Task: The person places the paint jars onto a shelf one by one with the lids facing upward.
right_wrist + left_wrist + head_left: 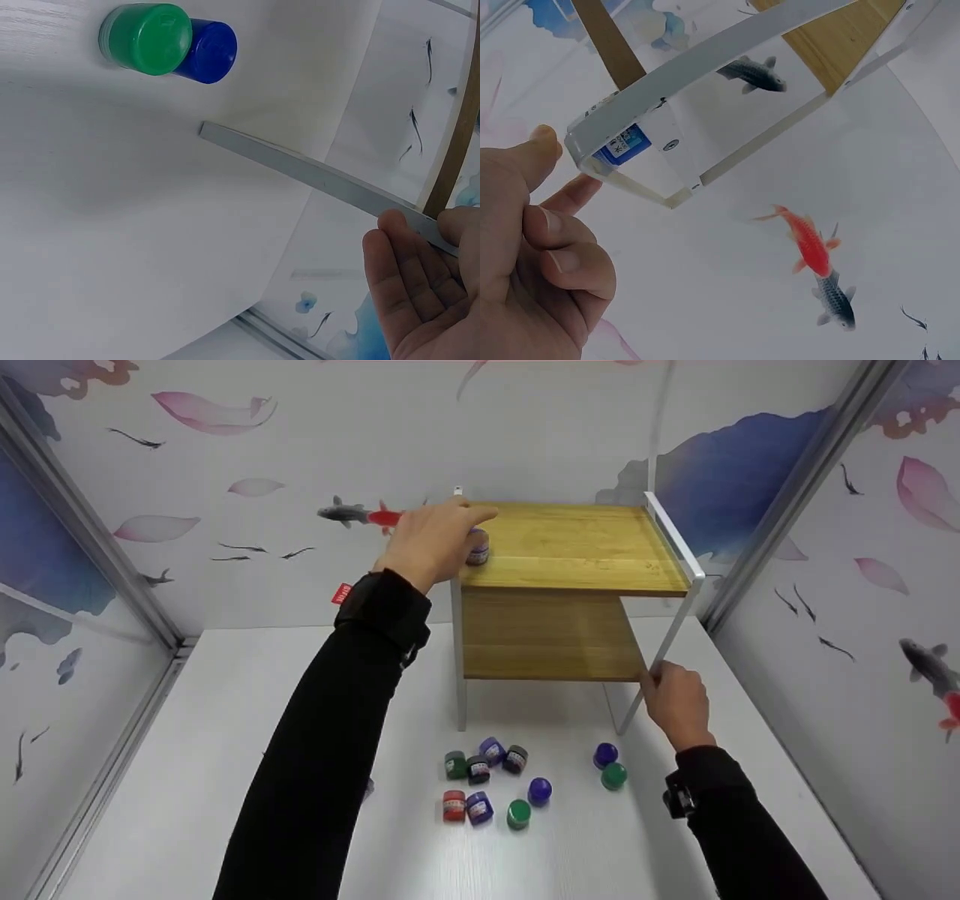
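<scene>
A two-level wooden shelf on white metal legs stands at the back of the white table. My left hand reaches to the top board's left front corner, right beside a small purple jar standing there. In the left wrist view the thumb and forefinger are spread on either side of that jar, not closed on it, and the frame rail partly hides it. My right hand grips the shelf's right front leg low down. The right wrist view shows its fingers on the leg.
Several small paint jars lie grouped on the table in front of the shelf. A blue jar and a green jar sit near my right hand, blue and green in the wrist view. Patterned walls close three sides.
</scene>
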A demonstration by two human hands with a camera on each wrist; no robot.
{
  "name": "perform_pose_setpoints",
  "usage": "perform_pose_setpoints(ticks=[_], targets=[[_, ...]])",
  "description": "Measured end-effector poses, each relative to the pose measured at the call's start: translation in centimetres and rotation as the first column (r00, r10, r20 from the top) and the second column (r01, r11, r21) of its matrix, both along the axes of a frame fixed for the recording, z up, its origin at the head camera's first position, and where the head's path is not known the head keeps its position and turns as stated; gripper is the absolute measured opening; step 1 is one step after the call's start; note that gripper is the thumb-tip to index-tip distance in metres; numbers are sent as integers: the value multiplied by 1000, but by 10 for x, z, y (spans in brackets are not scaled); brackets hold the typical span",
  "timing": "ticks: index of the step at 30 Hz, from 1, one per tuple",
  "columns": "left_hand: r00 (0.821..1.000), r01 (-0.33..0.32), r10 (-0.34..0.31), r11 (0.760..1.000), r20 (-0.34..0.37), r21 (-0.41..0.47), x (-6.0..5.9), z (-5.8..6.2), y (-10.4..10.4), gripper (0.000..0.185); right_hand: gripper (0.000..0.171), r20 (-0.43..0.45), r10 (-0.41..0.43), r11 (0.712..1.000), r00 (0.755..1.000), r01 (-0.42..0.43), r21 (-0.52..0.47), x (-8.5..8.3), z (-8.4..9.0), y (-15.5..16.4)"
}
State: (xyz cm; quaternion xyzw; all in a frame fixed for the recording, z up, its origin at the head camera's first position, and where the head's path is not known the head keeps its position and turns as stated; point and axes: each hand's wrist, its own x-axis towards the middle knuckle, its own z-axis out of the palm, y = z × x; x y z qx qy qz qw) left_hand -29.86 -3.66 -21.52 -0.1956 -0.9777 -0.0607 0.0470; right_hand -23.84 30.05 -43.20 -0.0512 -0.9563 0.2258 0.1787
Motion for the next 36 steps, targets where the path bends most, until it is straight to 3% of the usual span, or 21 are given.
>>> perform_pose_setpoints(ticks=[10, 20, 26, 36], targets=[[1000, -20, 21, 998, -12, 55, 6, 3, -29, 44, 26, -6, 14, 1000, 1000, -14, -2, 1, 2, 1], [998, -67, 66, 995, 8, 72, 11, -15, -57, 46, 26, 19, 15, 1000, 1000, -15, 8, 0, 1, 2], [995, -81, 76, 993, 58, 88, 12, -33, -70, 47, 25, -1, 11, 1000, 1000, -11, 6, 1, 2, 3], [985, -95, 80, 991, 154, 95, 19, -80, -93, 41, 24, 16, 15, 1000, 1000, -15, -2, 0, 2, 1]])
